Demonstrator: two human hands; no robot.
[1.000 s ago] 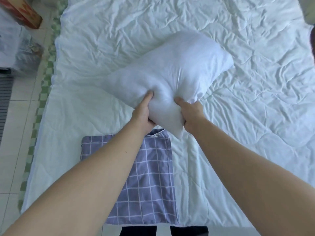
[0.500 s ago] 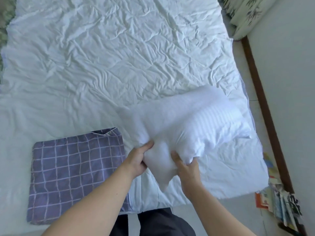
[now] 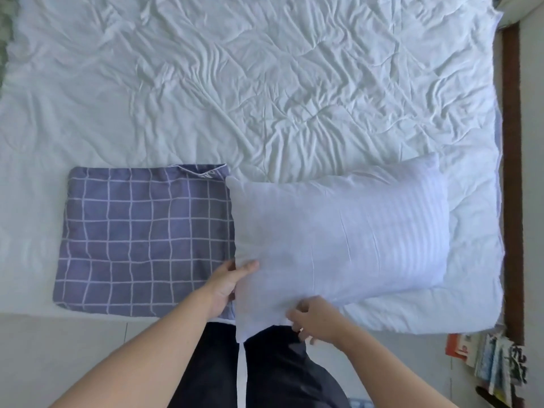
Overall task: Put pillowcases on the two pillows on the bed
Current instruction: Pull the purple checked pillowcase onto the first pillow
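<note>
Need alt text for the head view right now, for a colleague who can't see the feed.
Both hands hold the near end of a bare white pillow lying on the white quilt: the left hand grips its left near corner, the right hand pinches its near edge. A blue checked pillowcase lies flat immediately to its left.

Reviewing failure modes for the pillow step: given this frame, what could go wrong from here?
1. The white pillow overhangs the near edge of the bed; only the left hand and right hand hold its near corner, so it could slip to the floor.
2. The pillow's left edge lies against the checked pillowcase; dragging it might bunch or shift the case.
3. The case's opening appears to be at its far corner, away from the hands, so insertion may need reorienting.
</note>
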